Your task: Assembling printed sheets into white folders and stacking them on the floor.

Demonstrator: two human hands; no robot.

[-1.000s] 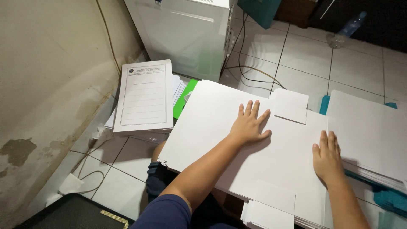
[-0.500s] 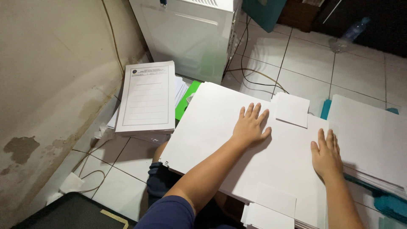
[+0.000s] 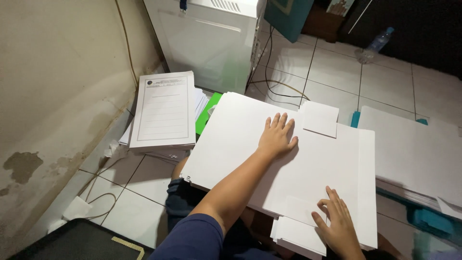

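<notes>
- The left hand [image 3: 276, 137] lay flat, palm down, fingers spread and holding nothing, pressed onto the middle of the big white sheet [image 3: 250, 144], with the bare forearm stretched straight out from a dark blue sleeve [image 3: 192, 240].
- The right hand [image 3: 339, 226] rested open near the sheet's near edge, fingers loosely splayed, its fingertips touching a small white slip [image 3: 301, 209] that lay there; it gripped nothing.
- Half a second before, the right hand had been farther up the sheet's right side; now it had drawn back to the near edge, close to the person's body. The left hand had stayed in the same spot.
- The big sheet was smooth, matt and rectangular, lying across the person's lap, its far edge reaching towards a green folder [image 3: 207, 113].
- A small square white card [image 3: 320, 118] sat at the sheet's far edge, just right of the left fingertips.
- A thin stack of small white slips [image 3: 293, 236] poked out from under the near edge.
- A pile of printed forms [image 3: 163, 110] with ruled lines sat on the tiled floor [image 3: 332, 72] by the stained wall [image 3: 53, 86].
- More white sheets [image 3: 414, 149] lay to the right on a teal tray [image 3: 433, 221].
</notes>
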